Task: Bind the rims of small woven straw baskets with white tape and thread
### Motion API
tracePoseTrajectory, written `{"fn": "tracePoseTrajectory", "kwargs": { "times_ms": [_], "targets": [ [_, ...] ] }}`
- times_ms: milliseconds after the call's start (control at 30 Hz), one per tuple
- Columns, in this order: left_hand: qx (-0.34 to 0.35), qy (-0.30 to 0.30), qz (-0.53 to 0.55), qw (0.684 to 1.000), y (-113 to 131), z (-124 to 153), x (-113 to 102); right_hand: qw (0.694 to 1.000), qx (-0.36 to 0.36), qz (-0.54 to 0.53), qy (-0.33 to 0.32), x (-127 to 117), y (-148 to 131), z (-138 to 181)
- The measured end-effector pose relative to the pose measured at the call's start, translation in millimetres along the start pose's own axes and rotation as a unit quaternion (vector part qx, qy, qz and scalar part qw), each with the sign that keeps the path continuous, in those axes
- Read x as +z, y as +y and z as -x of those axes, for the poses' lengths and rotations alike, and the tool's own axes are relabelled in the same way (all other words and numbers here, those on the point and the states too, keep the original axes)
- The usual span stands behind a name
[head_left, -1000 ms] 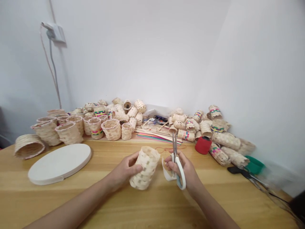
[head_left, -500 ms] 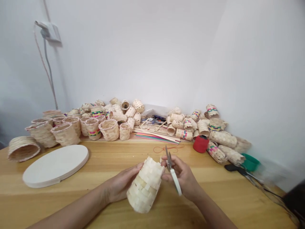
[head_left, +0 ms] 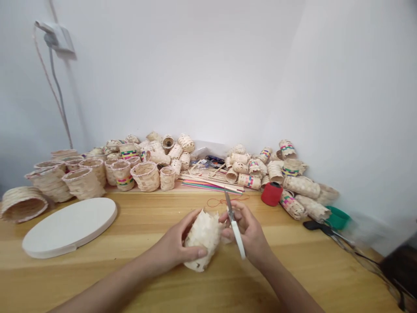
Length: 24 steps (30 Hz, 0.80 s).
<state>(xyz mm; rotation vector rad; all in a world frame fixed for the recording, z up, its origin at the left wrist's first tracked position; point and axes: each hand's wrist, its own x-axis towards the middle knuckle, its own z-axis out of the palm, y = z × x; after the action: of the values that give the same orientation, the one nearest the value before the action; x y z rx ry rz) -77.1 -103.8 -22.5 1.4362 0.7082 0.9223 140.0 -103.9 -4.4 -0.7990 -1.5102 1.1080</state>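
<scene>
My left hand (head_left: 177, 245) is wrapped round a small pale woven basket (head_left: 204, 237), holding it on its side just above the wooden table (head_left: 137, 278). Its jagged strip ends point up and away from me. My right hand (head_left: 250, 234) grips white-handled scissors (head_left: 233, 224) right beside the basket's open rim, blades pointing up and away. The blades look nearly closed.
Heaps of small woven baskets (head_left: 146, 171) line the wall at the back, some with coloured bands (head_left: 286, 174). A white oval board (head_left: 68, 226) lies at left. Coloured strips (head_left: 211, 184), a red thread spool (head_left: 271, 193), a green dish (head_left: 337, 217) and dark tools (head_left: 321, 228) sit at right.
My left hand has turned and tipped the basket, so its ragged rim now faces up. The scissors have moved in closer to that rim. The view has shifted slightly right.
</scene>
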Motion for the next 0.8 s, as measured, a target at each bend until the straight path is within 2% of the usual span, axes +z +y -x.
{"fn": "tracePoseTrajectory", "kwargs": {
  "times_ms": [67, 167, 333, 567, 800],
  "targets": [
    [-0.001, 0.007, 0.086, 0.996, 3, -1, -3, 0.999, -0.016, 0.012, 0.027, -9, -1, -2],
    [0.012, 0.016, 0.175, 0.984, 9, -2, -11, 0.994, -0.026, 0.089, 0.058, -23, -8, -4],
    [0.009, -0.007, 0.239, 0.971, 11, -2, -19, 0.967, 0.011, 0.253, 0.026, -28, -21, -4],
    [0.031, 0.012, 0.193, 0.981, 11, -5, -21, 0.932, 0.022, 0.359, -0.04, -15, -27, -1],
    [0.026, 0.042, 0.12, 0.992, 7, -8, -25, 0.919, -0.014, 0.388, -0.071, -12, -24, -1]
  ]
}}
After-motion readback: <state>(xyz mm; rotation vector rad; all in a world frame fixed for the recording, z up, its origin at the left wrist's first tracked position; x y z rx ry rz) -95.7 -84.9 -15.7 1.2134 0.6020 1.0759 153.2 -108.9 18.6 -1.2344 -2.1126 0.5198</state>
